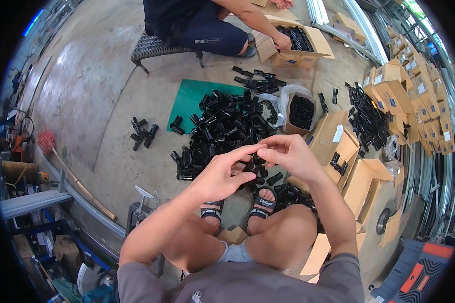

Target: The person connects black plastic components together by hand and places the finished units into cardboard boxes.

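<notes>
Above my feet, my left hand (223, 172) and my right hand (286, 155) meet around a small black tubular fitting (258, 161). My right thumb and fingers pinch its upper end. The left index finger reaches across to the right fingertips, with the thumb along the near side. Fingers hide part of the fitting, so its exact shape is unclear. Just beyond lies a large heap of similar black fittings (227, 121), partly on a green mat (181, 101). A few loose fittings (144, 132) lie to the left.
Past the heap stands a bag-lined box of small black parts (302, 112). Open cardboard boxes (365, 194) and another pile of fittings (365, 117) lie right. At the far side a co-worker's hand (282, 41) reaches into a carton (294, 59). A broom (81, 184) lies left.
</notes>
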`<state>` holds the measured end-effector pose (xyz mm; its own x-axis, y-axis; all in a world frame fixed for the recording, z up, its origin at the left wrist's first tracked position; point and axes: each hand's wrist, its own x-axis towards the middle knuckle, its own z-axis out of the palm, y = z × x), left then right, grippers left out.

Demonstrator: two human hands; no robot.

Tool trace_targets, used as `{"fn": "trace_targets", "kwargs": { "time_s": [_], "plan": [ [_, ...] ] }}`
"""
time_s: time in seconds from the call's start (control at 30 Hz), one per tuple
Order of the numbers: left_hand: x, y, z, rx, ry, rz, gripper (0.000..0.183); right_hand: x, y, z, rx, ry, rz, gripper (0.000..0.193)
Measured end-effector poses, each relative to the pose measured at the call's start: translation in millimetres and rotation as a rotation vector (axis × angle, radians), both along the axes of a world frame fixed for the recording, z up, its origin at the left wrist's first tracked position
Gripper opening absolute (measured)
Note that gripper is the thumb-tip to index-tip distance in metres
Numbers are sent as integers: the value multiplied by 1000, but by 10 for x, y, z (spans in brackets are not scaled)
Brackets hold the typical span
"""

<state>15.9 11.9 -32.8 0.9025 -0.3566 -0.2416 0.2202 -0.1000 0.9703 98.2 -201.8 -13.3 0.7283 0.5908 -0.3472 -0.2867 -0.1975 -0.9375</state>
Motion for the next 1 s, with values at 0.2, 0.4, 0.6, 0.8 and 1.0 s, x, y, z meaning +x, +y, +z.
{"fn": "trace_targets", "kwargs": {
  "time_s": [0.2,0.4,0.6,0.8,1.0],
  "plan": [
    [164,35,-121,-110,57,-6,65,125,45,-223,28,57,37,40],
    [251,144,-188,-73,178,62,63,1083,-275,-868,-137,-29,-67,33],
    [342,163,-80,11,165,118,57,2291,-1498,-2379,-1183,-461,-431,21],
    [422,208,-96,186,146,121,55,2183,-1553,-3062,-1490,-624,-107,12],
    [470,185,-160,209,172,108,54,2160,-1694,-3375,-1559,-900,90,10]
  ]
}}
